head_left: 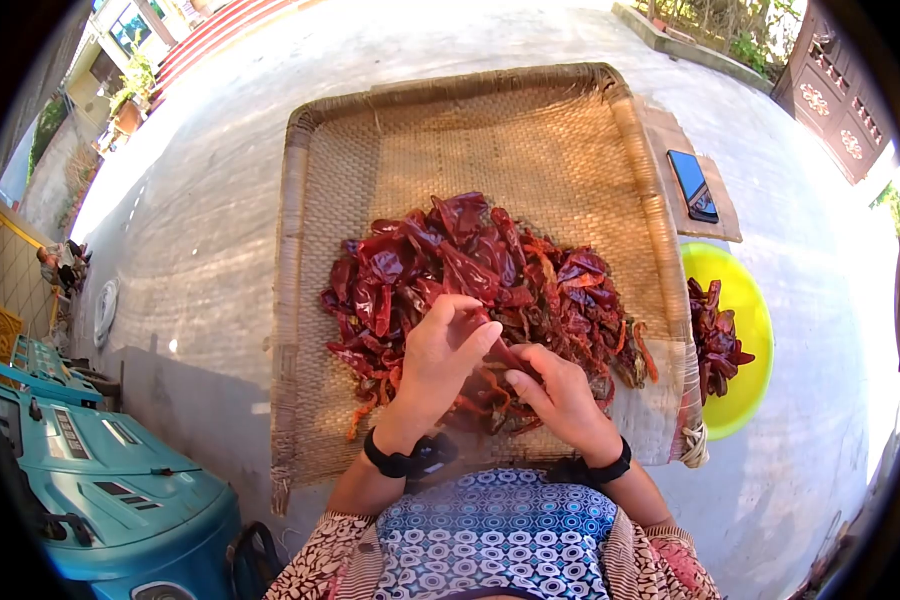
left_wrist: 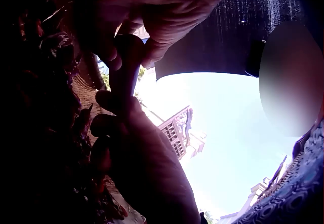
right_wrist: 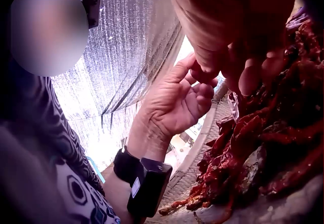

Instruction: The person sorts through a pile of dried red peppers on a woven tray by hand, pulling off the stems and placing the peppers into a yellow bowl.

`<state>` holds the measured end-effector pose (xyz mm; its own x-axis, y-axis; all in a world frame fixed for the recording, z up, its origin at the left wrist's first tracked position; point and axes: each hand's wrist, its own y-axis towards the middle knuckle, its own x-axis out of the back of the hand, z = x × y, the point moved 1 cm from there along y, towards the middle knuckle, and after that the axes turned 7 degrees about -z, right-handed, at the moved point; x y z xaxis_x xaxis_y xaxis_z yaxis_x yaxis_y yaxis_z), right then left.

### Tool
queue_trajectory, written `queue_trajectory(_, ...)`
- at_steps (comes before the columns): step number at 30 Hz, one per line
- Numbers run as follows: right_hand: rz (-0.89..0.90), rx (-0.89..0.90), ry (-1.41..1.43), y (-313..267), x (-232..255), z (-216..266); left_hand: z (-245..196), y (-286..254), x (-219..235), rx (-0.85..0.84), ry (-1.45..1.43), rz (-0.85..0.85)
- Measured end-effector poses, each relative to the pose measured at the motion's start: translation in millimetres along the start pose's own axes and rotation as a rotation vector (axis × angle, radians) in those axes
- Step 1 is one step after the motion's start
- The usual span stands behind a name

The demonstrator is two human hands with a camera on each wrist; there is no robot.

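Note:
A dried red chili pepper (head_left: 507, 357) stretches between both hands, above the near part of a heap of dark red chilies (head_left: 465, 262). My left hand (head_left: 435, 365) pinches one end of it between thumb and fingers. On the other end, the right hand (head_left: 568, 402) has its thumb and curled fingers. Seen from the left wrist, the pepper (left_wrist: 127, 64) is a dark shape in shadow, with fingertips at both ends. In the right wrist view the left hand (right_wrist: 174, 102) faces the right hand, which covers most of the pepper.
The heap lies in a large woven tray (head_left: 370, 150) with a raised rim. To its right, a yellow-green basin (head_left: 755, 300) holds more chilies (head_left: 715, 345). A phone (head_left: 692, 185) lies on cardboard (head_left: 728, 212). A teal vehicle (head_left: 120, 490) stands at left; a person (head_left: 62, 265) sits farther back.

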<state>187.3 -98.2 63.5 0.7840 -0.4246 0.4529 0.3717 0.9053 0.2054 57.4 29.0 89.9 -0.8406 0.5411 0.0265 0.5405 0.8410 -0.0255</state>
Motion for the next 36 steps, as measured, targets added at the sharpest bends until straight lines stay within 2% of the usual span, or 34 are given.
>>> queue_trajectory(1,0.018,-0.064,0.013,-1.0,0.1,0.7,0.6,2.3,1.1,0.048,0.029,0.057)
queue_trajectory(4,0.113,-0.055,0.045,-2.0,4.6,-0.3,3.6,10.6,7.9,0.19,0.118,0.23)
queue_trajectory(7,0.163,-0.092,0.223,-6.9,5.4,-4.0,0.6,9.6,3.9,0.281,0.102,0.314)
queue_trajectory(10,0.126,-0.402,0.45,-10.2,23.4,1.0,2.9,21.6,-0.3,-0.277,0.289,0.083)
queue_trajectory(11,0.063,-0.401,0.479,-12.2,28.8,-4.8,-1.8,23.2,2.9,-0.286,0.52,0.047)
queue_trajectory(16,-0.477,-0.343,0.573,-14.5,81.9,-30.1,14.4,53.1,5.0,-0.472,0.643,0.01)
queue_trajectory(18,-0.713,-0.203,0.995,-18.4,96.8,-40.0,17.5,58.0,4.2,-0.587,0.745,0.064)
queue_trajectory(19,-0.729,-0.121,1.131,-20.9,103.7,-41.7,15.6,57.8,3.1,-0.525,0.747,0.09)
queue_trajectory(22,-0.851,-0.295,1.213,-18.0,102.3,-34.3,10.4,59.7,1.7,-0.502,0.772,0.078)
queue_trajectory(26,-0.557,-0.287,0.898,-22.4,79.1,-53.2,-3.7,47.8,1.2,-0.545,0.798,-0.049)
queue_trajectory(28,-0.4,-0.268,0.775,-18.3,61.5,-32.6,-18.4,33.9,0.5,-0.608,0.742,-0.1)
queue_trajectory(30,-0.232,-0.253,0.588,-13.4,47.1,-13.7,-21.7,21.2,-2.3,-0.561,0.575,-0.003)
queue_trajectory(32,-0.165,-0.191,0.38,-7.6,33.5,0.6,-13.8,12.7,-4.9,-0.502,0.409,0.116)
queue_trajectory(33,-0.124,-0.164,0.291,-5.1,32.7,13.2,-6.8,6.8,-8.4,-0.281,0.244,0.182)
queue_trajectory(34,-0.079,-0.074,0.195,-5.1,28.1,5.3,-8.8,-0.1,-12.7,-0.088,0.085,0.26)
queue_trajectory(36,0.005,0.107,0.003,-3.7,16.5,-13.4,3.4,-6.3,-12.5,0.091,-0.026,0.294)
